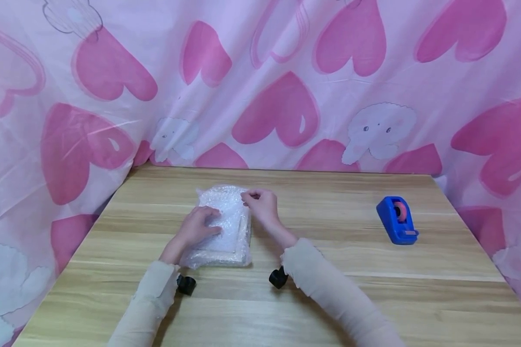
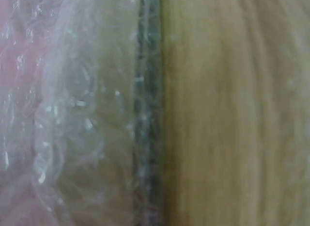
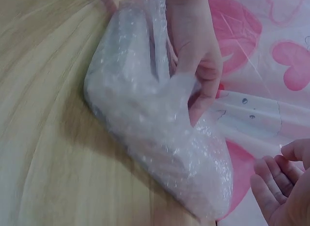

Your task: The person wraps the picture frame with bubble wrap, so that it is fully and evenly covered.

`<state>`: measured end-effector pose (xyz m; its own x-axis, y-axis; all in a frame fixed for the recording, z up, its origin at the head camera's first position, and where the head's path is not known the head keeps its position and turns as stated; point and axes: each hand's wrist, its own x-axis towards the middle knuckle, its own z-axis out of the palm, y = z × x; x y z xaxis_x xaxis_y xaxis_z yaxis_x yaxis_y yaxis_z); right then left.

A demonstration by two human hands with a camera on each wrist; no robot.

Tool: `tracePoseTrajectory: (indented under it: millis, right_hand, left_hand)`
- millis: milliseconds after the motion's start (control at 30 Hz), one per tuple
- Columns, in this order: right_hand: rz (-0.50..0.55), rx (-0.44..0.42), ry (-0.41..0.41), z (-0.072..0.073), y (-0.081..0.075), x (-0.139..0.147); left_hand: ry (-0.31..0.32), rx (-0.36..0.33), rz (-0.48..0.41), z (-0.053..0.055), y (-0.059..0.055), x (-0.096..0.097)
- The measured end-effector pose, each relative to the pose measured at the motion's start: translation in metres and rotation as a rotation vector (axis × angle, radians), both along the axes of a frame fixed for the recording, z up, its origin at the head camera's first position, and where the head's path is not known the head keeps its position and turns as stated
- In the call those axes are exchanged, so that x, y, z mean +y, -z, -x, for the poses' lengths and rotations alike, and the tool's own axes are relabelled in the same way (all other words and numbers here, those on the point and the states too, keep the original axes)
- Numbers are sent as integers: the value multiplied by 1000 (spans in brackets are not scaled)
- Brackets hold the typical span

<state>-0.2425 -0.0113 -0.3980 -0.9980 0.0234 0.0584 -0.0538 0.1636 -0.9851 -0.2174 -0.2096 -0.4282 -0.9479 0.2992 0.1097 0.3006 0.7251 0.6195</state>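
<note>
A flat rectangular frame wrapped in bubble wrap (image 1: 227, 246) lies left of the table's middle. My left hand (image 1: 194, 225) rests on its left side, thumb and fingers apart. In the right wrist view, a fold of the bubble wrap (image 3: 160, 107) stands up against the left hand (image 3: 196, 56) and hides some fingertips. By the package's upper right corner is my right hand (image 1: 262, 206), fingers bent and thumb near the forefinger. The right wrist view puts this right hand (image 3: 286, 187) apart from the wrap, with a tiny pale speck at its fingertips; whether it pinches something is unclear.
A blue tape dispenser (image 1: 397, 221) with a reddish roll stands on the right of the wooden table (image 1: 330, 299). Pink heart-patterned cloth (image 1: 278, 111) hangs behind and along both sides. Black wrist cameras (image 1: 278, 278) sit at both cuffs.
</note>
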Motion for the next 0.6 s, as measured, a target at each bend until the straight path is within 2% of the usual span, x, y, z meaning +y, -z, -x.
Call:
tracePoseTrajectory:
  millis: [133,400,600]
  right_hand:
    - [5,13,4,-3,0,-8]
    - [-4,-19,-13,-13,14,-27]
    - [-75,-15,7,-17,21,-37]
  left_hand:
    - [-13,-25,-8,0,1,-1]
    - [-12,-11,-14,2,3,-2]
    - [2,6,-9,1,2,-2]
